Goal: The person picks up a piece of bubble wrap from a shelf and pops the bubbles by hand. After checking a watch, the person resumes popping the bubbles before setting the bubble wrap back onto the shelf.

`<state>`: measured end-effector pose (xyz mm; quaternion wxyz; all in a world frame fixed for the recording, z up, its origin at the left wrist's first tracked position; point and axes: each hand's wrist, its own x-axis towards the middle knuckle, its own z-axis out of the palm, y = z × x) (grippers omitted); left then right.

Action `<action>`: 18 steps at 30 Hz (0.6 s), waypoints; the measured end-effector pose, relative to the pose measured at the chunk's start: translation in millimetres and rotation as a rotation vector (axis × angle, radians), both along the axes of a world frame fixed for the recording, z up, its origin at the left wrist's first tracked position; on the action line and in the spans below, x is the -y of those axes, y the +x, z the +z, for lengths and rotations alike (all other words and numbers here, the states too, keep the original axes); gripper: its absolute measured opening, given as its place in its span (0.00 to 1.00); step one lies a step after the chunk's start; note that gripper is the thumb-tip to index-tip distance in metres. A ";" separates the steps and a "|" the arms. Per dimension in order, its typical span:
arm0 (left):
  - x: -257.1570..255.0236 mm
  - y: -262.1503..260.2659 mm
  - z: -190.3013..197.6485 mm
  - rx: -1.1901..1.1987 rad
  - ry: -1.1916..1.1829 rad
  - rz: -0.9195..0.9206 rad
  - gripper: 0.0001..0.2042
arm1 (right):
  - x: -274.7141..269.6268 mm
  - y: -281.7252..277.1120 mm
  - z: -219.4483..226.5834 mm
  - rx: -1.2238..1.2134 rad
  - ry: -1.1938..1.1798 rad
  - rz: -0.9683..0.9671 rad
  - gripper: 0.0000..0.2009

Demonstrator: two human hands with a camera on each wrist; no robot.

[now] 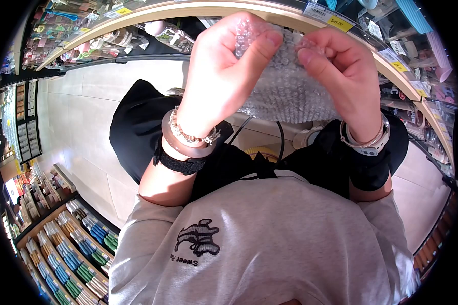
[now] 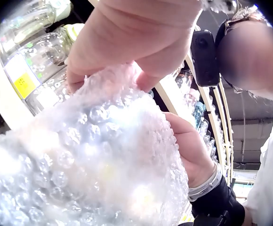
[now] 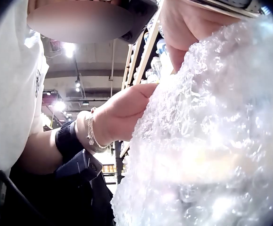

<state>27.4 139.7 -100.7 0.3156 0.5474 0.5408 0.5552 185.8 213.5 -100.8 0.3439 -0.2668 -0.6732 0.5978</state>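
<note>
A sheet of clear bubble wrap [image 1: 290, 94] hangs from both raised hands in the head view, bunched along its upper part. My left hand [image 1: 216, 73] pinches it at the left, with the thumb pressed over the front. At the right, my right hand [image 1: 348, 76] grips the upper corner between thumb and curled fingers. The left wrist view has the bubble wrap [image 2: 103, 155] filling the foreground, gathered under the left hand [image 2: 136, 37]. Large and close, the bubble wrap [image 3: 212, 122] spreads below the right hand [image 3: 188, 23] in the right wrist view. Blurred pale patches show through it.
A curved wooden shelf edge [image 1: 163, 11] with price tags runs just beyond the hands, carrying packaged goods and clear bottles [image 2: 37, 52]. Behind at the left stands a rack of bundled, colourful packets [image 1: 71, 249]. Pale floor tiles [image 1: 76, 122] lie below, around black-trousered legs.
</note>
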 end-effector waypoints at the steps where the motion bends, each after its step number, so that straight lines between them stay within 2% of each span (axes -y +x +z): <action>1: 0.8 0.2 0.9 -0.003 -0.010 -0.007 0.07 | 0.6 -0.4 0.5 -0.001 0.003 -0.007 0.06; 15: 0.7 3.0 3.3 -0.016 0.010 -0.002 0.07 | 0.5 -0.4 -0.9 -0.016 0.153 -0.026 0.05; 18: 0.7 1.9 4.2 -0.005 0.000 -0.005 0.07 | 1.3 -1.0 0.9 -0.014 0.114 -0.032 0.05</action>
